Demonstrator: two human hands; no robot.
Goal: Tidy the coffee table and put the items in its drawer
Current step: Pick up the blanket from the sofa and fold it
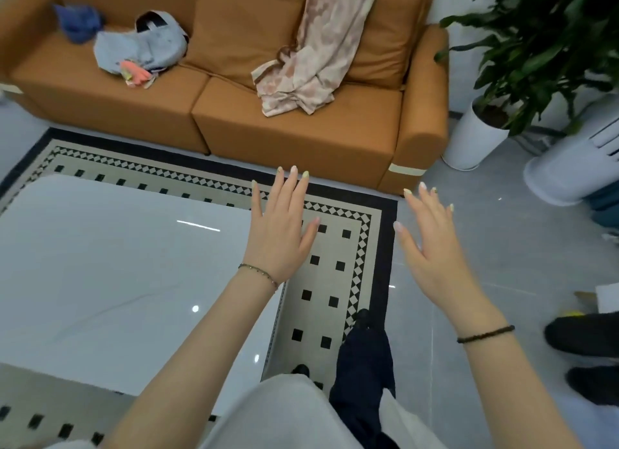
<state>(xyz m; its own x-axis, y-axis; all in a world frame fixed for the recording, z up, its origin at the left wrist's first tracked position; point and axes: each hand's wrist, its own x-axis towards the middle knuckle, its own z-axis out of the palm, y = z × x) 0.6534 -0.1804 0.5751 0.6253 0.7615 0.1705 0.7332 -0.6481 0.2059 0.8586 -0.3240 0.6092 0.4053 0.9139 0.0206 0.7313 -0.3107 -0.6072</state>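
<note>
Head view: left hand (281,227) and right hand (432,244) reach forward, fingers straight, holding nothing.

No text, label, brand, number or sign can be read here. The table (100,264), the rug (335,281), the sofa (301,130) and the white pot (469,140) show none. The rug bears only black squares and diamonds.

Left hand (279,227) flat, fingers straight, held over right edge of glossy white table (110,267). Right hand (432,247) likewise spread, over grey floor (502,264). Both hold nothing. Patterned rug (335,281) under table. Orange sofa (301,127) beyond carries pink cloth (318,56), grey bag (147,46), blue cloth (78,23). Plant (552,46) in white pot (472,140) at right.
</note>
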